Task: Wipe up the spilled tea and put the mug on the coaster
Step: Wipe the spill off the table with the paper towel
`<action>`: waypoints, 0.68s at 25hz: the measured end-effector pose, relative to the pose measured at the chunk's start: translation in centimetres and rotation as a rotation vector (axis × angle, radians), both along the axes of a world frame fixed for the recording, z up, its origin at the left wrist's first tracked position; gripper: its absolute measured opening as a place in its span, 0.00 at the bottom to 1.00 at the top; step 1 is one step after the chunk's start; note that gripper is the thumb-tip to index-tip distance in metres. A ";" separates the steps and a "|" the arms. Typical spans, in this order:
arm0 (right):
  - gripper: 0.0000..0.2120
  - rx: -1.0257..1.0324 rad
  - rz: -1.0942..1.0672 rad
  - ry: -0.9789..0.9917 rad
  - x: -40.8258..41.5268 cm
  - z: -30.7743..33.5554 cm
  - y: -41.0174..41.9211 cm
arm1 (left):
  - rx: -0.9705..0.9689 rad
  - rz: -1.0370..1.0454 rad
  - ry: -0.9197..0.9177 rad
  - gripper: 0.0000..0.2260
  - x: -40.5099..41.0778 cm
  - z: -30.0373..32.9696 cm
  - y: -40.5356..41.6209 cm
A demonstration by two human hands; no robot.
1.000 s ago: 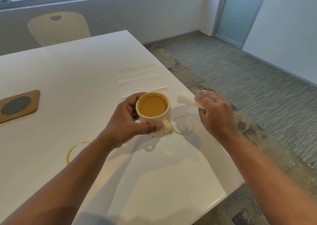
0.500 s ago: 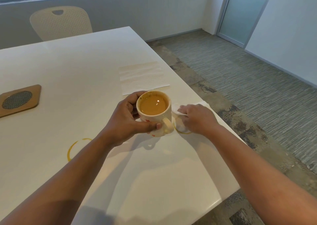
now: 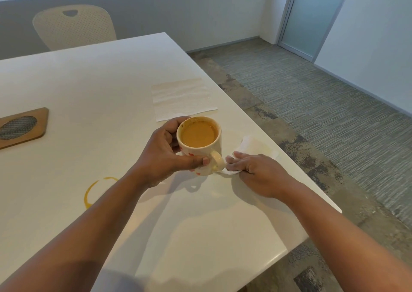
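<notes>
Wiping beside the lifted mug.
Cream tea-filled ceramic mug (image 3: 199, 145) gripped in left hand (image 3: 163, 158); right hand (image 3: 258, 172) fingers now pressing crumpled white tissue (image 3: 249, 150) onto white bench (image 3: 100, 95), ring beneath gone; second tea ring (image 3: 98, 190) pending.

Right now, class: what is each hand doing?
Left hand: grips the mug.
Right hand: presses a tissue onto the table.

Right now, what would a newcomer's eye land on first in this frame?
The mug of milky tea at centre, gripped by the left hand and lifted just above the white table. Beside its handle, the right hand presses a tissue onto the table near the right edge. Next, the amber tea ring to the mug's lower left, unwiped, and the wooden coaster at far left, bare.
</notes>
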State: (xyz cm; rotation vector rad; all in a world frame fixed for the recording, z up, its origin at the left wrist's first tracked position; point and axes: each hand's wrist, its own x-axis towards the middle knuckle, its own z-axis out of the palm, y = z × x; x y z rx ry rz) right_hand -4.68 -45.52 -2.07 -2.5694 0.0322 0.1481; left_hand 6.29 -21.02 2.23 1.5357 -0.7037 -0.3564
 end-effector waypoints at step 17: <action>0.41 -0.367 -0.310 0.145 0.2 -3.0 3.0 | -0.008 -0.010 0.003 0.40 -0.5 0.2 -0.1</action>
